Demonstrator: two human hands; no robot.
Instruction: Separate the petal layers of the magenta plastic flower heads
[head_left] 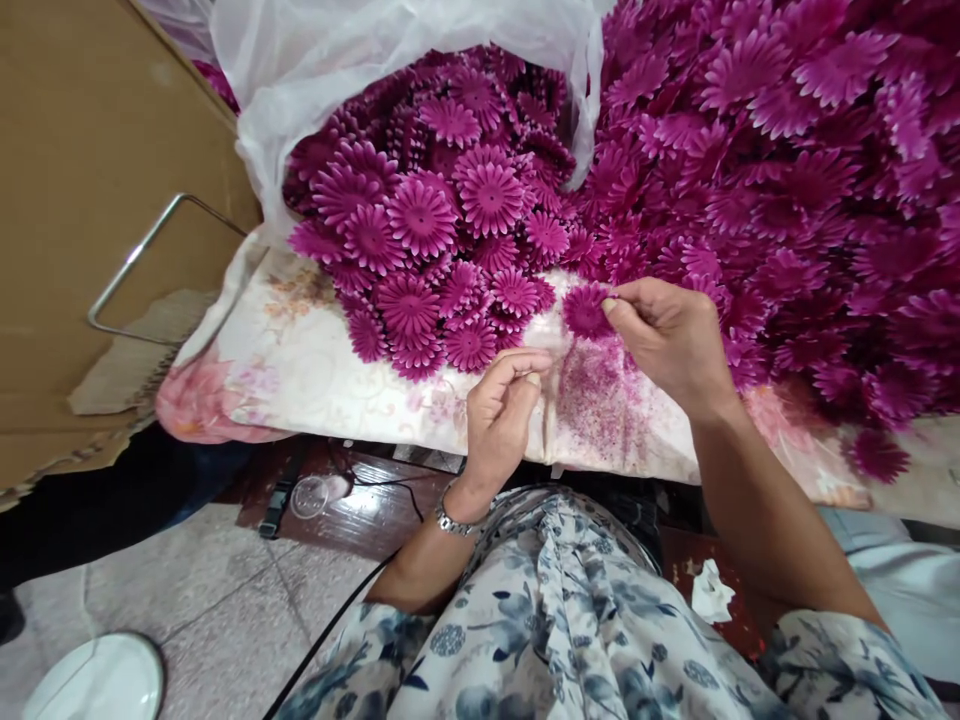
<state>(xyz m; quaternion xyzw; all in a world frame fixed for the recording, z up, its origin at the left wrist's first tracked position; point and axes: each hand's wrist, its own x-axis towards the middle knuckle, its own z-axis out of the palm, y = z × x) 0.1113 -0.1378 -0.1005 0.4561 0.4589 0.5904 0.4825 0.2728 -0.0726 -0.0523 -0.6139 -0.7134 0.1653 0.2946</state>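
Observation:
My right hand (670, 338) pinches the edge of a single magenta artificial flower (585, 311) between thumb and forefinger, just above the cloth. To its left, my left hand (504, 412) is closed, thumb drawn against curled fingers; whatever may be between them is too small to make out. Just beyond that hand lies a heap of magenta flower heads (424, 215) spilling from a white plastic bag (277, 90). A larger pile of similar flowers (787, 200) covers the right side, behind and beside my right hand.
A floral tablecloth (322, 370) covers the table, with purple specks scattered near its front edge. At left stands a cardboard box (97, 120) beside a bent metal rod (135, 255). Below are a clear plastic cup (309, 497), crumpled white tissue (711, 592) and a white round object (97, 680).

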